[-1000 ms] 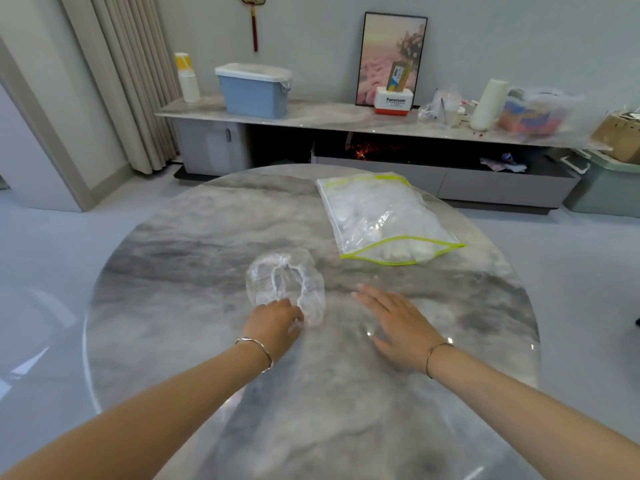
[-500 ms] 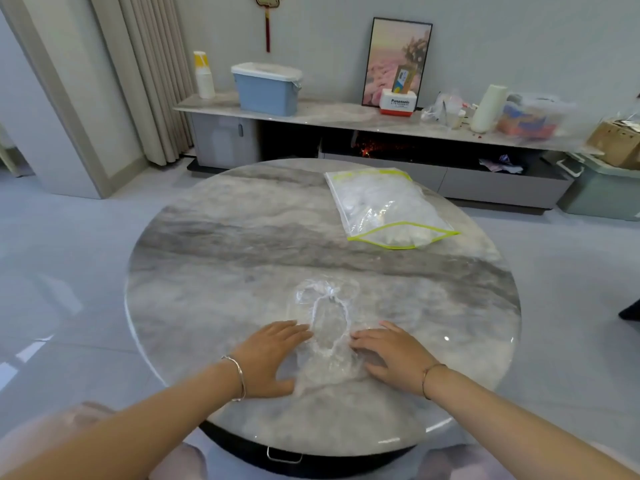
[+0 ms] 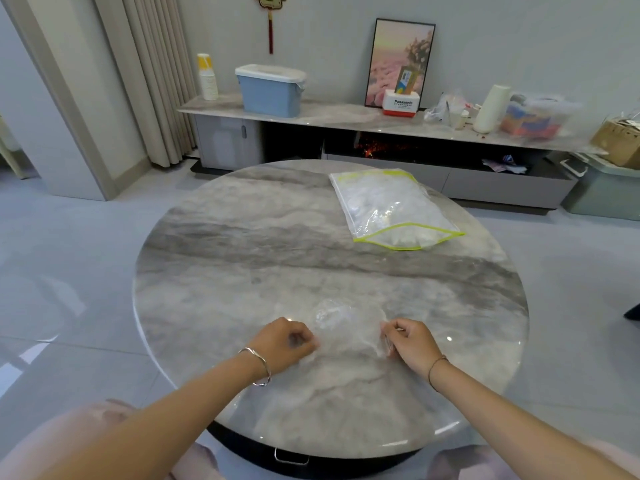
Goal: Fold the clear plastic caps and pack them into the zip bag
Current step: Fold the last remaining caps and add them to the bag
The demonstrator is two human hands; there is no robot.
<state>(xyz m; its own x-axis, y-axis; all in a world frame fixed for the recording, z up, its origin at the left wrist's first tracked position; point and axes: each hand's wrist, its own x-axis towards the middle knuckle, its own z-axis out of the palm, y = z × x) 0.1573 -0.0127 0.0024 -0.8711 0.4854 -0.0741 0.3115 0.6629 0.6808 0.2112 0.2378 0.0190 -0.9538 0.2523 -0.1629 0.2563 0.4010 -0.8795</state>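
— What's on the table (image 3: pixel 214 271) right now?

— 1 clear plastic cap (image 3: pixel 346 327), low in the frame and a bit right of centre, lying on the grey marbled top. It's nearly see-through, so its outline is hard to follow.

— And the hands?

— Both on it. The left hand (image 3: pixel 284 341) is curled closed, fingers pinching the cap's left edge. The right hand (image 3: pixel 410 342) is curled the same way, pinching the right edge. The plastic lies stretched between the 2 of them.

— Where's the zip bag?

— The zip bag (image 3: pixel 391 207) sits in the upper right part of the tabletop, well apart from the hands. It lies flat, with a yellow-green trim, and its near end gapes open toward the person. There's crumpled clear plastic inside; I can't tell how many pieces.

— Anything worn on the wrists?

— A silver bangle (image 3: pixel 258 367) on the left wrist, a thin bracelet (image 3: pixel 434 367) on the right.

— Behind the table?

— A long low cabinet (image 3: pixel 346 116) along the wall at the top of the frame, carrying a blue bin (image 3: pixel 272 93) and a framed picture (image 3: pixel 400 64).
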